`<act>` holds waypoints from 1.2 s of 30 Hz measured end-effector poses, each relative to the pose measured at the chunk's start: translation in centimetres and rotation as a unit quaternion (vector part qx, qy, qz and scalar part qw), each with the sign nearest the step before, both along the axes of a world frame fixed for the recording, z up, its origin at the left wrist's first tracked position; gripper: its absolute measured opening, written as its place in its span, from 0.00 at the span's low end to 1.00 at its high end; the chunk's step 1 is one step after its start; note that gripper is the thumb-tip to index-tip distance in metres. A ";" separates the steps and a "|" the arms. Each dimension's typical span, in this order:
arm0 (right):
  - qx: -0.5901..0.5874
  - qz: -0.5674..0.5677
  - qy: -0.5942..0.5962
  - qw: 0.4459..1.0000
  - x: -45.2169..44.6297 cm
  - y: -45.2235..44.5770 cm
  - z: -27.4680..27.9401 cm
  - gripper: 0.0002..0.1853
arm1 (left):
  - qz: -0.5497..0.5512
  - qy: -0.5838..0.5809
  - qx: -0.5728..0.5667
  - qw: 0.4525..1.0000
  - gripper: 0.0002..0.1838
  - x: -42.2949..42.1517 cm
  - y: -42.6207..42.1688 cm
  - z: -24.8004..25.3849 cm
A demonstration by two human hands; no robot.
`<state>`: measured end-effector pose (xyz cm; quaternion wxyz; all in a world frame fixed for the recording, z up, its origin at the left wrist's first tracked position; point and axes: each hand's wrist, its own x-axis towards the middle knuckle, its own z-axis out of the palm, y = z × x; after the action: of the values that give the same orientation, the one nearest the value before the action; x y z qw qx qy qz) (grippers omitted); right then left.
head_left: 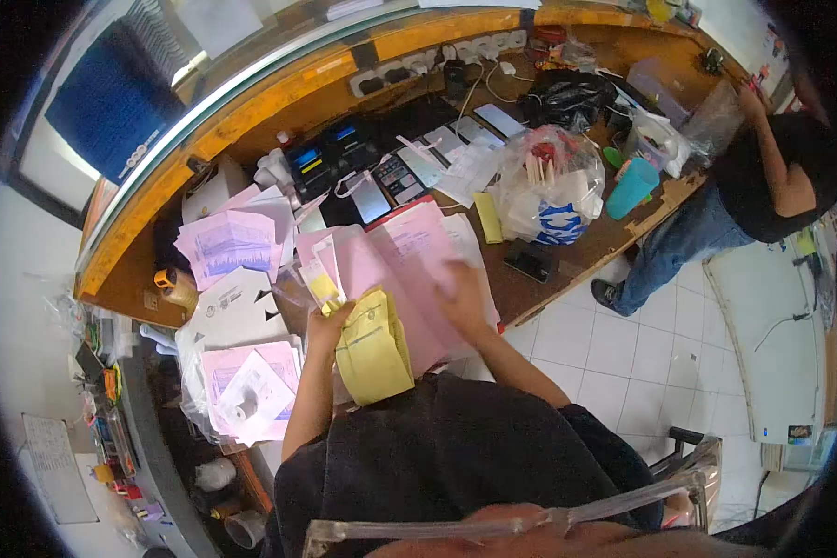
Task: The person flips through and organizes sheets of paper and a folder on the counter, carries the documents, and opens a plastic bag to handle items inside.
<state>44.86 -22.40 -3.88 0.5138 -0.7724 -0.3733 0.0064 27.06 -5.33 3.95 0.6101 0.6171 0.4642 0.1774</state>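
My left hand (327,327) is closed around the edge of a thick bundle of yellow paper slips (374,349), held close to my body. Over the pink sheets (414,246) is my right hand (462,296), smeared by motion, so its fingers cannot be made out. These large sheets lie on a red-edged folder or board, its red edge only partly showing. Just beyond my left hand, smaller white and yellow slips (323,279) rest on the pink paper.
Card terminals (309,167), phones and cables line the back of the desk. To the right are a stuffed plastic bag (551,191), a teal cup (632,188) and a dark phone (528,264). Pink paper stacks (228,246) lie left. Another person (763,186) stands at the right end.
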 end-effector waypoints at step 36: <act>0.037 0.160 0.105 0.981 -3.6 1.6 5.8 0.11 | 0.019 -0.053 -0.044 0.997 0.12 -2.1 0.8 -0.1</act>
<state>41.29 -20.80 1.90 0.5708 -0.6779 -0.4363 0.1554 24.92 -4.52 3.84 0.6572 0.5704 0.4499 0.2008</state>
